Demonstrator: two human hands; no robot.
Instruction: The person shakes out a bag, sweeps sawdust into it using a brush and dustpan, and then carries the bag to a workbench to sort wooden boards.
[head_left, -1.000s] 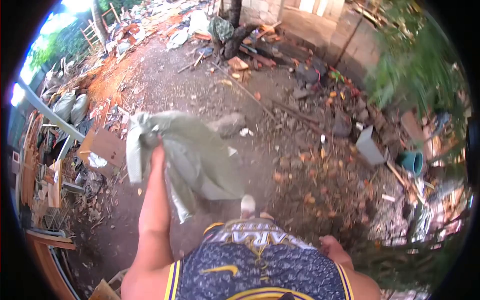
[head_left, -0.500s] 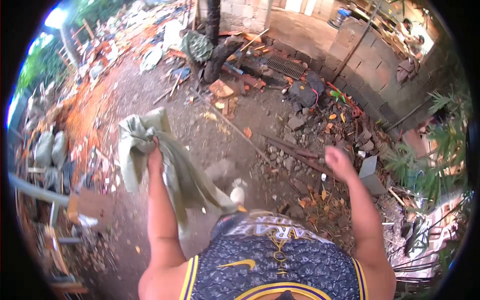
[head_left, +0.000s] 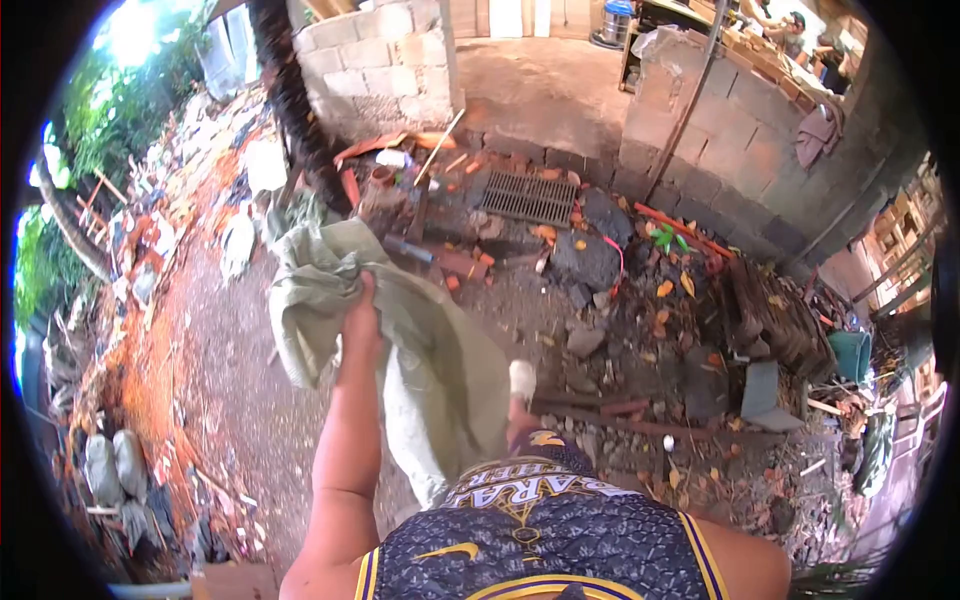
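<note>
Left hand (head_left: 360, 318) clenched tight on a bunched fold of a pale green woven sack (head_left: 440, 370), arm stretched forward and raised. Sack crumpled above the fist, the rest draping down loose toward the body, in front of the dark jersey (head_left: 530, 540) with yellow trim. Right hand out of view; grip impossible to tell. A white-shoed foot (head_left: 521, 380) just right of the sack's hanging edge, on bare dirt. Beyond the sack, a metal drain grate (head_left: 530, 196) set in the ground, with scattered bricks and boards close by. Behind the sack, further up, a grey block wall (head_left: 380, 65). Right of the sack, well apart, fallen orange leaves, stones and a grey block (head_left: 760, 385). Left of the sack, a strip of reddish earth (head_left: 150, 360) and, lower down, filled grey bags (head_left: 115, 465).
</note>
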